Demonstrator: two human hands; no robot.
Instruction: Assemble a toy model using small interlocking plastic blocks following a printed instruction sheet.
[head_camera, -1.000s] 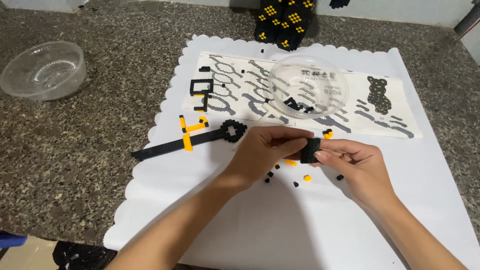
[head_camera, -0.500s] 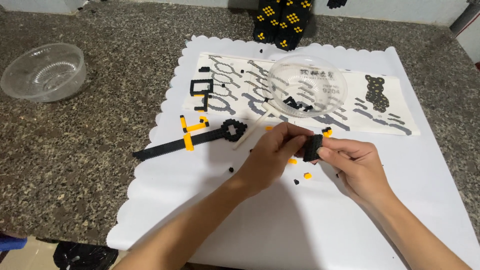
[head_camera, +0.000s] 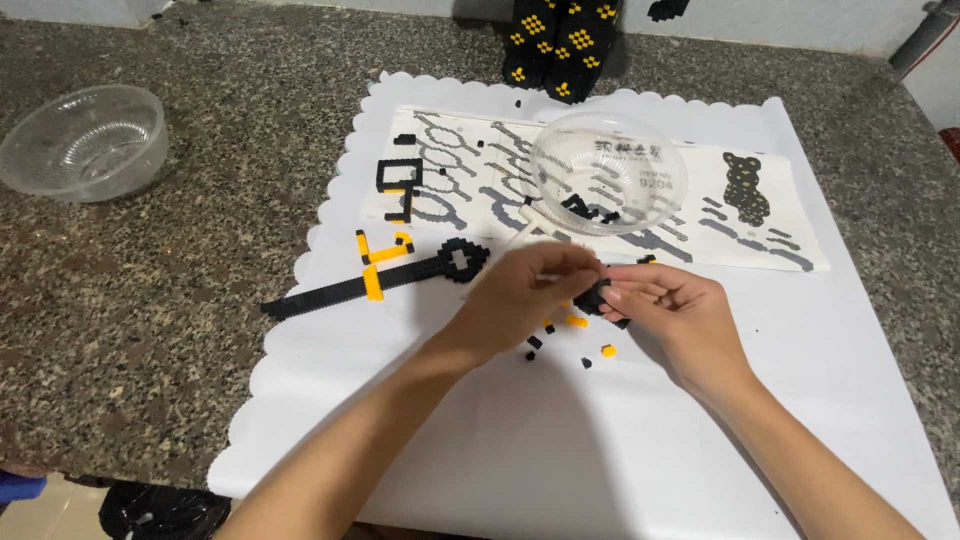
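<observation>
My left hand (head_camera: 525, 290) and my right hand (head_camera: 675, 305) meet over the white scalloped paper sheet (head_camera: 560, 440). Both pinch a small black brick assembly (head_camera: 595, 295) between their fingertips. My left hand also carries a thin white stick (head_camera: 528, 232) that angles up toward the bowl. Under the hands lie loose black and yellow tiny bricks (head_camera: 575, 345). Left of the hands rests a long black built strip with yellow parts and a ring end (head_camera: 385, 275).
A clear plastic bowl (head_camera: 608, 170) with black pieces stands on a printed instruction sheet (head_camera: 720, 225). A small black frame piece (head_camera: 398, 180) lies on that sheet. A second clear bowl (head_camera: 85, 140) sits on the granite counter at left. Black-and-yellow built blocks (head_camera: 560, 40) stand at the back.
My hands and the black assembly have stayed in about the same place, with the fingers shifting slightly on it. The view has drifted a little.
</observation>
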